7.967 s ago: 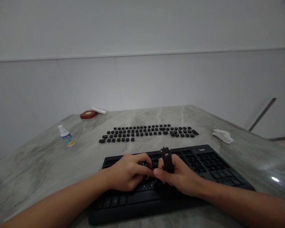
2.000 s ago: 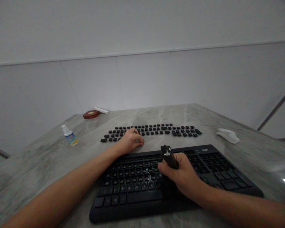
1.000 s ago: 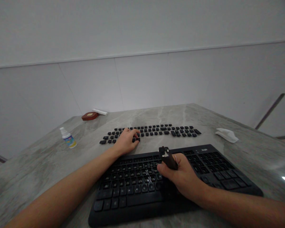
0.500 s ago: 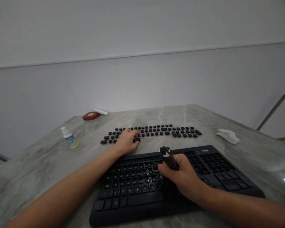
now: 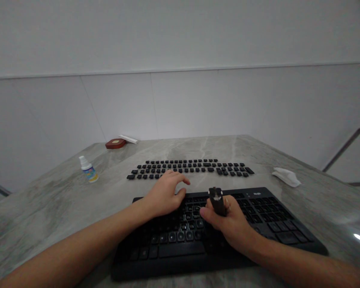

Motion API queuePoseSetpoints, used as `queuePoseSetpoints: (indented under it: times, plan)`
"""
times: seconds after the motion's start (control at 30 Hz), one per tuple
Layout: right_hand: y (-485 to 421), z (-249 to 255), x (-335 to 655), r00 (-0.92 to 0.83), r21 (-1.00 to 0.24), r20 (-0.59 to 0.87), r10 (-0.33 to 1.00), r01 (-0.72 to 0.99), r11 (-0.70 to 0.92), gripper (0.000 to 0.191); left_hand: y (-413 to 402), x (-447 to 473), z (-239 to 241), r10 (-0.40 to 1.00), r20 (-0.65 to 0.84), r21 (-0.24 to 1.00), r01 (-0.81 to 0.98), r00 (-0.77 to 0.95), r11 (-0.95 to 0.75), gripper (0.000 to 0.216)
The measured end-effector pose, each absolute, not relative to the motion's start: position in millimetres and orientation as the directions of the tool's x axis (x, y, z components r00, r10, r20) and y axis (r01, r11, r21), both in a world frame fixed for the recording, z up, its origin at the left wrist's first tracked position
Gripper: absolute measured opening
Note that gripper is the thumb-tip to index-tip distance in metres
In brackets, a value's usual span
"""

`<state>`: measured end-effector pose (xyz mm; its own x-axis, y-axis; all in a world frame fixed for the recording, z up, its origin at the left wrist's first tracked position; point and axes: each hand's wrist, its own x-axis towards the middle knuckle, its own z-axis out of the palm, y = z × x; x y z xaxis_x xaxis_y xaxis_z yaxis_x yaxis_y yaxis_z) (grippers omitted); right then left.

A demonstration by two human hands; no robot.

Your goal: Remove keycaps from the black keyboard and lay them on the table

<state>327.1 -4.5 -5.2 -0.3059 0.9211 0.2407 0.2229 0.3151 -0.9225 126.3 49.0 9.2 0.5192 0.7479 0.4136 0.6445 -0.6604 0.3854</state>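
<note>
In the head view, we had the black keyboard (image 5: pixel 180 261) in front of us on the grey marbled table (image 5: pixel 48 216), near its close edge. Capped keys and a long space bar lined its near side, while the upper part showed rows of open sockets. Pale lettering (image 5: pixel 257 194) sat at its far right corner, too blurred for us to read.

Our right hand (image 5: pixel 232 224) was over the middle of the keyboard, its fingers wrapped around a dark tool (image 5: pixel 218 205) that stood tilted, top end up and thumb pressed along its side. Our left hand (image 5: pixel 167 194) lay over the far edge of the keyboard, toward the left, with its thumb and forefinger parted and its grip loose; whether it touched the frame beneath, we could not tell.

Just beyond the keyboard and our left fingertips, loose black keycaps (image 5: pixel 180 165) lay in several rows on the table, apart from the keyboard. The nearest row was partly hidden behind our left hand.

Farther left, we had a white spray bottle (image 5: pixel 90 173) with a coloured label. A red-brown case (image 5: pixel 115 144) and a white strip (image 5: pixel 129 139) lay near the wall (image 5: pixel 183 104), and a crumpled white tissue (image 5: pixel 286 176) lay off to the right.
</note>
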Motion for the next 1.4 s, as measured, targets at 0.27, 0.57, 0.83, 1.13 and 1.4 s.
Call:
queuePoseSetpoints:
  times: [0.27, 0.57, 0.83, 1.13, 1.4]
  plan:
    - [15.1, -7.4, 351.7, -0.888, -0.243, 0.420, 0.187, 0.089, 0.966, 0.010, 8.5, 124.0, -12.3, 0.562, 0.550, 0.321, 0.465, 0.617, -0.825, 0.025]
    - [11.9, -12.9, 346.8, -0.849, -0.230, 0.515, 0.118, -0.004, 0.973, 0.015, 7.3, 123.8, -3.3, 0.391, 0.581, 0.283, 0.274, 0.714, -0.919, 0.017]
    - [12.8, -15.5, 346.9, -0.886, -0.182, 0.456, 0.090, 0.006, 0.983, 0.011, 8.9, 125.1, -3.5, 0.349, 0.559, 0.286, 0.220, 0.752, -0.933, 0.015]
    - [10.6, -19.1, 340.7, -0.887, -0.300, 0.368, 0.280, 0.172, 0.938, 0.003, 11.9, 126.0, -8.0, 0.419, 0.525, 0.318, 0.285, 0.741, -0.904, 0.013]
    - [14.1, -20.0, 344.2, -0.873, -0.404, 0.382, 0.303, 0.137, 0.904, 0.004, 13.1, 125.6, -8.8, 0.388, 0.533, 0.317, 0.248, 0.751, -0.915, 0.012]
